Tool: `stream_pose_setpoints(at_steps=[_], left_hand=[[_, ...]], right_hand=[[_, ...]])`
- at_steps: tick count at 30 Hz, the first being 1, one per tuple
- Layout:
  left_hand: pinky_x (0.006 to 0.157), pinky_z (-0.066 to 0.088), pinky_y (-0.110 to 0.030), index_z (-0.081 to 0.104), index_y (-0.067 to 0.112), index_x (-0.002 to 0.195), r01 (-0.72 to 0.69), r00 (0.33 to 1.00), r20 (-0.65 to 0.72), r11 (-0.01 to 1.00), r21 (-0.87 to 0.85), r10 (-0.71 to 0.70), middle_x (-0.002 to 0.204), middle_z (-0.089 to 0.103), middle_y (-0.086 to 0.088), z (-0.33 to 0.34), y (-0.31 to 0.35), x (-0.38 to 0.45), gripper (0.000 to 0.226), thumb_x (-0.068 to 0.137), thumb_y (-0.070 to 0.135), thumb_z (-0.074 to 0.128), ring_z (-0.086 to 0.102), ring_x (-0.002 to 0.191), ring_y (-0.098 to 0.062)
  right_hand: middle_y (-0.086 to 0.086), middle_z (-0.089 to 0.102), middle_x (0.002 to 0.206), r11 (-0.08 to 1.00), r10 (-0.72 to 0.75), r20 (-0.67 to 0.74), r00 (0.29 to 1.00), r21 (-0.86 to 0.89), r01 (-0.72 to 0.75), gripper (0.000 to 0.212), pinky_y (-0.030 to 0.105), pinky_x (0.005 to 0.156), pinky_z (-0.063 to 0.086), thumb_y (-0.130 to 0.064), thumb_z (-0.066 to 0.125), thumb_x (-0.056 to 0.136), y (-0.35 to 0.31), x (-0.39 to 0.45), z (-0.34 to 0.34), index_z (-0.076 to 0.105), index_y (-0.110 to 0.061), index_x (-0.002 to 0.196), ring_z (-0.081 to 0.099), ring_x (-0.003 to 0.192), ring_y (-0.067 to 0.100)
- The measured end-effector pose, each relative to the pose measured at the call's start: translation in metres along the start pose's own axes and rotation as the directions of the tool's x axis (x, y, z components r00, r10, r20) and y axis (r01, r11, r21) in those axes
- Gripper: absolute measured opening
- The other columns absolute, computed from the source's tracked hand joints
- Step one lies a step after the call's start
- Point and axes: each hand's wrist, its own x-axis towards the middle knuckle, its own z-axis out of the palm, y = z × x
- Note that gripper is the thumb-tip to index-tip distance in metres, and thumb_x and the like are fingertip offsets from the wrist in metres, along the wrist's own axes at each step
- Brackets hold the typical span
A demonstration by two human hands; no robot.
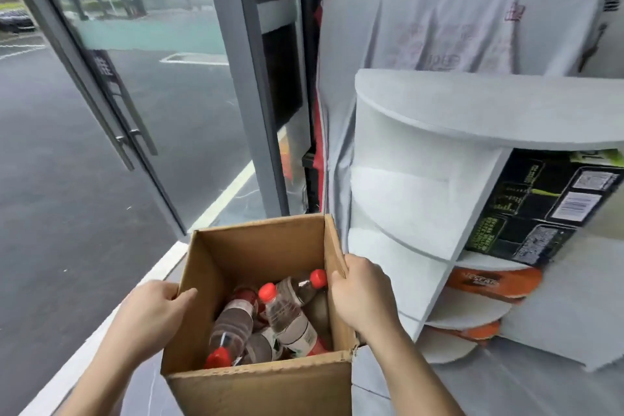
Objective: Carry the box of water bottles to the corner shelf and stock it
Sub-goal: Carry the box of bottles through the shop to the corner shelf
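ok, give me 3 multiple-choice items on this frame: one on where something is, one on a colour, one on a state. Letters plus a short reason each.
1. Where is the white corner shelf relative to the cardboard box?
A. to the right of it
B. to the left of it
C. underneath it

2. What colour are the bottle caps in the box?
A. blue
B. red
C. white

3. How is the box being held?
A. one hand under the base
B. not held at all
C. both hands on its side walls, top open

Answers:
1 A: the shelf's curved tiers stand right of the box.
2 B: every visible cap is red.
3 C: the left hand grips the left wall and the right hand the right wall, with the flaps open and the bottles showing.
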Motion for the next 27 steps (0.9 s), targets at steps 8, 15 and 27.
stream_pose_setpoints(at_steps=[8, 15, 27], left_hand=[[0.053, 0.041, -0.032, 0.062, 0.001, 0.062, -0.348, 0.920, 0.210, 0.936, 0.048, 0.332, 0.059, 0.067, -0.010, 0.024, -0.001, 0.134, 0.044, 0.091, 0.033, 0.057, 0.064, 0.062, -0.027], [0.050, 0.032, -0.033, 0.045, 0.009, 0.053, -0.490, 0.838, 0.300, 0.871, 0.043, 0.456, 0.057, 0.062, -0.015, 0.069, 0.029, 0.208, 0.047, 0.090, 0.033, 0.057, 0.065, 0.070, -0.035], [0.060, 0.037, -0.032, 0.060, 0.007, 0.066, -0.611, 0.716, 0.460, 0.790, 0.052, 0.525, 0.064, 0.057, -0.003, 0.171, 0.042, 0.317, 0.039, 0.091, 0.036, 0.052, 0.060, 0.071, -0.029]], right_hand=[[0.009, 0.070, 0.087, 0.934, 0.357, -0.235, 0.904, 0.116, -0.338, 0.023, 0.035, 0.067, 0.045, -0.020, 0.052, 0.095, -0.021, 0.020, 0.067, 0.048, -0.020, 0.072, 0.063, 0.085, 0.035], [-0.004, 0.039, 0.058, 0.857, 0.516, -0.311, 0.798, 0.175, -0.486, 0.041, 0.035, 0.060, 0.035, -0.018, 0.051, 0.095, -0.006, 0.066, 0.094, 0.030, -0.022, 0.060, 0.046, 0.067, 0.029], [0.004, 0.069, 0.090, 0.716, 0.695, -0.282, 0.661, 0.196, -0.670, 0.012, 0.034, 0.081, 0.051, -0.026, 0.048, 0.097, 0.032, 0.157, 0.165, 0.059, -0.022, 0.096, 0.065, 0.098, 0.030]])
